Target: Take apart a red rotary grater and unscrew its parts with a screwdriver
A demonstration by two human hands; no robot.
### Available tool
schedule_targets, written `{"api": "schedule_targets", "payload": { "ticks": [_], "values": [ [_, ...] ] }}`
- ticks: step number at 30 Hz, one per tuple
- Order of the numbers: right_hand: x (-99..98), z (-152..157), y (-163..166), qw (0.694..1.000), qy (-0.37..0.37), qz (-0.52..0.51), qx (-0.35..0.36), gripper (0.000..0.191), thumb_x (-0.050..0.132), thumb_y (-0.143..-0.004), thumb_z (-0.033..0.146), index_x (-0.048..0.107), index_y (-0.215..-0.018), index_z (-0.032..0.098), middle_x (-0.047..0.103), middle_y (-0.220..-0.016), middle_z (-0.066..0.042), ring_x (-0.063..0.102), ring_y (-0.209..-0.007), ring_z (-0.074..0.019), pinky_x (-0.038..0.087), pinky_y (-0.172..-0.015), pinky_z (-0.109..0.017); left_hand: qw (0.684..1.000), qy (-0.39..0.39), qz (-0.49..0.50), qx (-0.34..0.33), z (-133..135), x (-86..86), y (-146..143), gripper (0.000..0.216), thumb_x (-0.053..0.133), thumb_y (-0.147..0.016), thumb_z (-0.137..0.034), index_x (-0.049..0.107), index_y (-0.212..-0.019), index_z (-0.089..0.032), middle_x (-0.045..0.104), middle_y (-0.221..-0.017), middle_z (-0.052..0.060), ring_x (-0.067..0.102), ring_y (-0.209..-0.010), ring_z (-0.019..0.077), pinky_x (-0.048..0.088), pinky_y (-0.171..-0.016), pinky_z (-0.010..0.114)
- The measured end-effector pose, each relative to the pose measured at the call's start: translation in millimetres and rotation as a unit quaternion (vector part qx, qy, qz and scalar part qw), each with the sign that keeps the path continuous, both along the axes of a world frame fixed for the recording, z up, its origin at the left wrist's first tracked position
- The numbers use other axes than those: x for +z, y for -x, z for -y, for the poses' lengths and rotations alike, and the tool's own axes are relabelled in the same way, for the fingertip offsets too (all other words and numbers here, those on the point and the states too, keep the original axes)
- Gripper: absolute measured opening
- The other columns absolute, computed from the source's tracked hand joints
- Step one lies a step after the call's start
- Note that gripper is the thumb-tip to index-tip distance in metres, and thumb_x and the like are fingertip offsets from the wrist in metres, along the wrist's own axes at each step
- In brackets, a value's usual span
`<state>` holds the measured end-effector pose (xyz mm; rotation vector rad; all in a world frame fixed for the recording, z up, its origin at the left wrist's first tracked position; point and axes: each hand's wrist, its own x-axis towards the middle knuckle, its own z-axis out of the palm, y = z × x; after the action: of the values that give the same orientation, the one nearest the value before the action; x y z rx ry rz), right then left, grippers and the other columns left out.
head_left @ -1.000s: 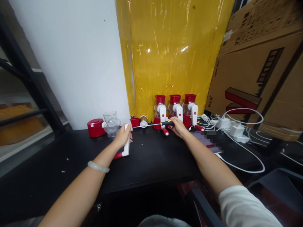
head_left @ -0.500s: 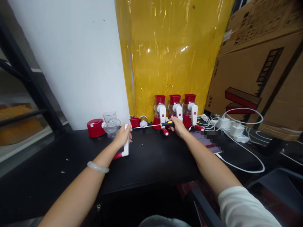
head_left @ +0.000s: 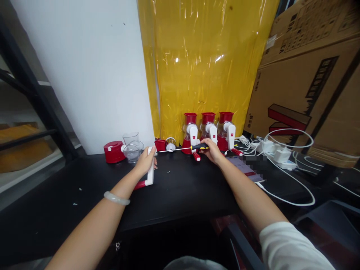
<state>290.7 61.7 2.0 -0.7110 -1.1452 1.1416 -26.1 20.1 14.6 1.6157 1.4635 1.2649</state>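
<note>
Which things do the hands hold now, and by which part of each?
The left hand holds the white crank by its upper end, away from its red grip. The right hand holds the screwdriver by its black and yellow handle.

White short sleeve (head_left: 292,243), pale rounded bangle (head_left: 116,198)

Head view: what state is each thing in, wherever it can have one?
Left hand: closed on the crank.
White crank: held, red grip at its lower end.
Right hand: closed on the screwdriver.
Screwdriver: near level, tip at the crank's upper end.
Three grinders: upright, cranks fitted.
Red base: standing on the table.
Tablet: lying flat.
</note>
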Motion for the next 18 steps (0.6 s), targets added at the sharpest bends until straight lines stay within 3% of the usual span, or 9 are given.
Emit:
{"api": "schedule_targets", "payload": {
  "ticks": [2, 5, 10, 14, 18],
  "values": [
    [-3.4, -4.2, -1.0, 0.999, -0.005, 0.045, -0.023, 0.046, 0.072, -0.071, 0.067, 0.056, -0.071, 0.023, 0.050, -0.047, 0.005, 0.045, -0.041, -0.0103, 0.046, -0.047, -0.027, 1.000, 0.000, -0.001, 0.002, -0.2, 0.0, 0.1, 0.052, 0.043, -0.087, -0.075, 0.046, -0.097, -0.024, 0.056, -0.049, -0.006, 0.059, -0.040, 0.0183, 0.051, -0.042, 0.029],
    [-7.3, -8.5, -1.6, 0.995, -0.014, 0.083, -0.044, 0.048, 0.071, -0.072, 0.068, 0.055, -0.070, 0.023, 0.044, -0.043, 0.007, 0.037, -0.036, -0.0081, 0.045, -0.045, -0.027, 1.000, -0.006, -0.005, 0.000, -1.0, -0.5, 0.4, 0.052, 0.043, -0.087, -0.075, 0.046, -0.096, -0.024, 0.057, -0.049, -0.006, 0.060, -0.040, 0.0183, 0.051, -0.042, 0.028],
    [-4.9, -6.7, 1.8, 0.998, 0.013, 0.029, -0.048, 0.044, 0.080, -0.064, 0.057, 0.053, -0.070, 0.022, 0.052, -0.055, 0.006, 0.044, -0.042, -0.0068, 0.042, -0.045, -0.023, 1.000, -0.004, -0.012, -0.002, -1.0, -1.2, 0.5, 0.051, 0.041, -0.089, -0.074, 0.045, -0.095, -0.024, 0.057, -0.049, -0.005, 0.059, -0.040, 0.0180, 0.051, -0.043, 0.028],
    [-0.6, -1.2, 3.9, 0.999, 0.028, -0.028, -0.018, 0.040, 0.084, -0.056, 0.045, 0.056, -0.071, 0.021, 0.057, -0.064, 0.005, 0.052, -0.053, -0.0081, 0.046, -0.052, -0.024, 1.000, -0.006, -0.002, -0.003, -0.9, -1.3, 0.2, 0.052, 0.041, -0.088, -0.075, 0.046, -0.096, -0.024, 0.057, -0.049, -0.006, 0.059, -0.040, 0.0180, 0.051, -0.042, 0.029],
    [0.7, -0.1, 3.0, 0.999, 0.018, -0.044, 0.000, 0.037, 0.083, -0.059, 0.043, 0.055, -0.070, 0.021, 0.058, -0.064, 0.004, 0.053, -0.057, -0.0103, 0.045, -0.055, -0.025, 1.000, -0.003, 0.003, -0.007, 0.5, -0.4, -1.2, 0.052, 0.042, -0.087, -0.075, 0.045, -0.093, -0.024, 0.056, -0.048, -0.006, 0.058, -0.039, 0.0173, 0.050, -0.042, 0.028]
  ]
}}
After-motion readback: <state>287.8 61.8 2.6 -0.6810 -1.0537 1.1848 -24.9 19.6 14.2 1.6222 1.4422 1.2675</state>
